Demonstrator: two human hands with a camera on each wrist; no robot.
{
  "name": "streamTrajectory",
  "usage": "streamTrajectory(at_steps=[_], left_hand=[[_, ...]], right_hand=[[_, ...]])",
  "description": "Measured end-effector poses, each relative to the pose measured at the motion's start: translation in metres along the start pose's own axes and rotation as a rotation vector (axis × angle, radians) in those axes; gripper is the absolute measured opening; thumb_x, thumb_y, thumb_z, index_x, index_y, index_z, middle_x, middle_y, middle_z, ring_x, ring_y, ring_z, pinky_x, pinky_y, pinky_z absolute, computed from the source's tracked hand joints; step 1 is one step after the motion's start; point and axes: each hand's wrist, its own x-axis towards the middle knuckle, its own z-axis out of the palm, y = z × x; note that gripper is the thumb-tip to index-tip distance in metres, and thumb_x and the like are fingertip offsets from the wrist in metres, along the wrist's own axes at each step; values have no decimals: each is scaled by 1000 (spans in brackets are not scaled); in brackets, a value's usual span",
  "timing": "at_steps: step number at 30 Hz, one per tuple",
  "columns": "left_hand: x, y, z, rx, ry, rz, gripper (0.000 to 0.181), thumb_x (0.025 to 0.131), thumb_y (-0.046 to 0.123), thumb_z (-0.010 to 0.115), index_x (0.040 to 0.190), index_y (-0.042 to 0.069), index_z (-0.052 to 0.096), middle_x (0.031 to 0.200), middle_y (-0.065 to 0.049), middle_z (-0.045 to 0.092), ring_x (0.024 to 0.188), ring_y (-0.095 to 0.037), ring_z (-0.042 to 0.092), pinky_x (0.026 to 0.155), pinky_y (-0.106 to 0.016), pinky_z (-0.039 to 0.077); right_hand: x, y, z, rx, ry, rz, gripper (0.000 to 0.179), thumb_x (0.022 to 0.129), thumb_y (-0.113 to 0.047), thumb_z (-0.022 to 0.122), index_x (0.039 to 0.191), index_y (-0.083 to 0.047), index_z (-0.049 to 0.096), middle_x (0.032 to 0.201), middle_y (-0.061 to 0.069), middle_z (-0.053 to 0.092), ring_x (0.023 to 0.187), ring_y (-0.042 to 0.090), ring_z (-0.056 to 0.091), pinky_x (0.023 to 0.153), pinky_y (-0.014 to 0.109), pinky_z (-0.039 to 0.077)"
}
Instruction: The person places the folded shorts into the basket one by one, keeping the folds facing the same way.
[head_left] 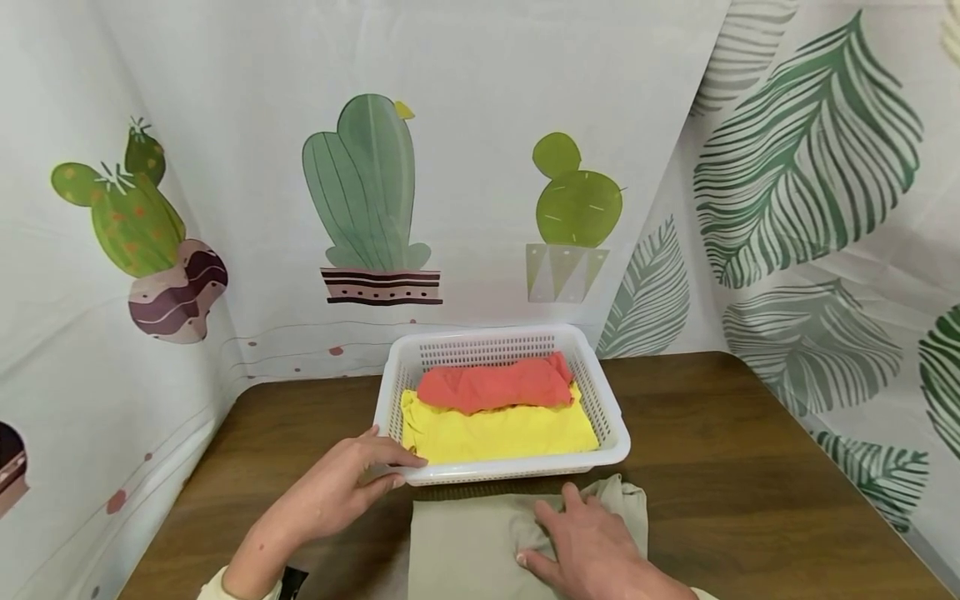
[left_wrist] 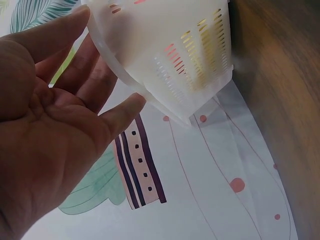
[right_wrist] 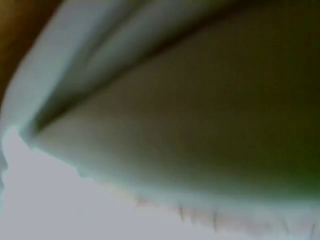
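Note:
A white plastic basket [head_left: 617, 446] holds a folded yellow cloth [head_left: 502, 435] with a red cloth [head_left: 495, 387] behind it. My left hand [head_left: 337, 483] touches the basket's near left corner. In the left wrist view its extended fingers [left_wrist: 125, 110] lie against the rim. In front of the basket, a folded greyish-beige cloth [head_left: 457, 542] lies flat, its right end bunched up. My right hand [head_left: 592, 542] rests on that cloth with fingers spread. The right wrist view is blurred, with greyish cloth [right_wrist: 200, 125] filling most of it.
Everything stands on a dark brown wooden table [head_left: 712, 467]. White hangings printed with cacti and leaves [head_left: 480, 167] rise behind it and at both sides. A small black item [head_left: 294, 581] shows by the left sleeve [head_left: 232, 586].

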Motion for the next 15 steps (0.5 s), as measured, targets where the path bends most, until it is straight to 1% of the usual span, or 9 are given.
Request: streamTrajectory(at_steps=[4,6,10,15], left_hand=[[0,1,1,3,2,-4,33,96,0,76,123,19,80,118,16,75,119,-7,68,123,-58,31],[0,1,1,8,1,-10,33,96,0,76,123,20,80,118,17,75,119,-7,68,124,-58,31],[-1,2,2,37,2,-19,33,96,1,76,123,20,79,119,18,73,121,-8,68,123,-57,33],[-2,4,3,84,15,-11,33,96,3,76,124,20,79,120,17,73,122,-11,68,122,-57,36]], right_hand=[[-1,3,-2,18,-5,-14,64,89,-65,76,131,-16,69,116,15,58,103,41,64,79,61,58],[-2,4,-2,31,0,-28,61,90,-62,76,130,-16,68,113,14,58,99,39,64,78,59,58],[-5,7,-2,32,31,-65,55,92,-57,77,127,-14,68,107,12,56,90,32,61,73,53,57],[-9,11,-3,19,59,-81,54,93,-53,77,127,-13,68,106,10,54,85,26,56,74,49,57]])
